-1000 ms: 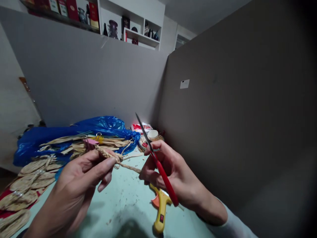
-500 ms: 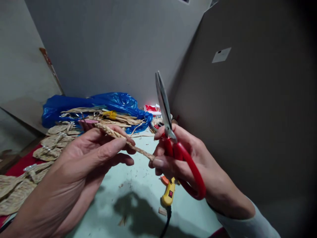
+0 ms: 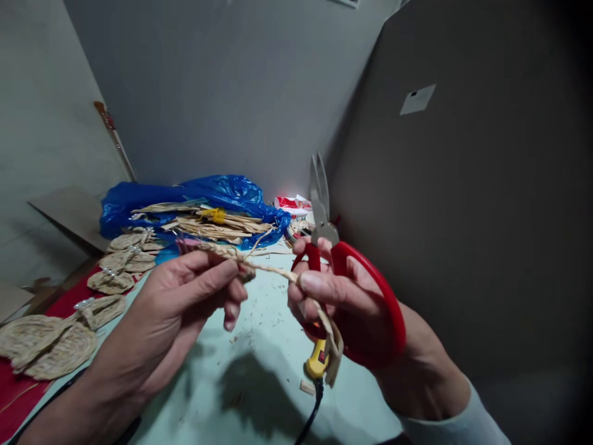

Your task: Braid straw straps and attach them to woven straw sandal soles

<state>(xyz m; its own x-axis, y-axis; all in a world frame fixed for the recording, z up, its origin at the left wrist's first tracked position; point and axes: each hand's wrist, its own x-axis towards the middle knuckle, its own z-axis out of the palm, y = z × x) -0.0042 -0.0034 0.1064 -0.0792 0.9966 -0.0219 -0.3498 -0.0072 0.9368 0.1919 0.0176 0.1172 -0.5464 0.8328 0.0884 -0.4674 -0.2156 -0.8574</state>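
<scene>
My left hand (image 3: 199,290) pinches a braided straw-coloured piece (image 3: 222,249) between thumb and fingers; a pinkish part shows at its far left end. From it a twisted strand (image 3: 273,269) runs across to my right hand (image 3: 324,284), whose thumb and forefinger grip it. The strand's loose, flat tail (image 3: 334,346) hangs below that hand. Red-handled scissors (image 3: 324,232) are also held in my right hand, blades pointing up and slightly parted at the tips.
Behind the hands lies a blue plastic bag (image 3: 222,185) with bundled dry strips (image 3: 231,222). Woven straw pieces with beads (image 3: 69,340) line a red cloth (image 3: 21,395) at left. A yellow corded tool (image 3: 315,363) rests on the pale table (image 3: 259,395). A brush (image 3: 113,136) leans on the wall.
My right hand has turned and the scissors have tilted and dropped slightly. The strand's tail now shows hanging below it. Both hands appear a little farther right in view.
</scene>
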